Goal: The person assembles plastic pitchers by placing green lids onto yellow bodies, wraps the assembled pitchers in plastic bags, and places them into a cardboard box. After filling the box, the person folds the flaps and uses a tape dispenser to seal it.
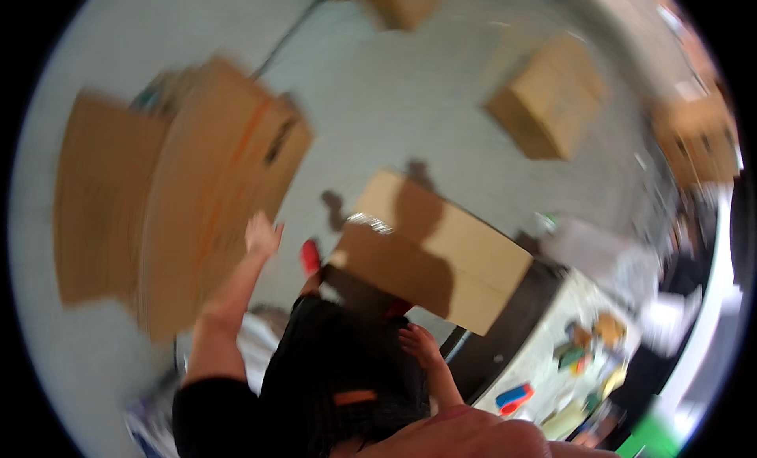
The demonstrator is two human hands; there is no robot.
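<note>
My left hand (262, 235) reaches forward beside a large open cardboard box (225, 170), with its fingers apart and nothing visible in them. Blur hides whether it touches the box wall. That box has an orange stripe and dark printing, and a wide flap (106, 194) spreads to its left. My right hand (421, 346) hangs low by my dark trousers, its fingers loosely extended, also holding nothing I can see. Just ahead of it lies a cardboard box (481, 261) with shiny clear tape (371, 223) at its left end. Shadows fall across this box.
A cardboard box (544, 103) stands on the grey floor farther off, another (694, 138) at the far right. Beside me a pale tabletop (544, 355) carries small items, including a blue-and-red object (514, 398). Clear plastic (603, 257) lies beyond. A dark cable (288, 36) crosses the floor.
</note>
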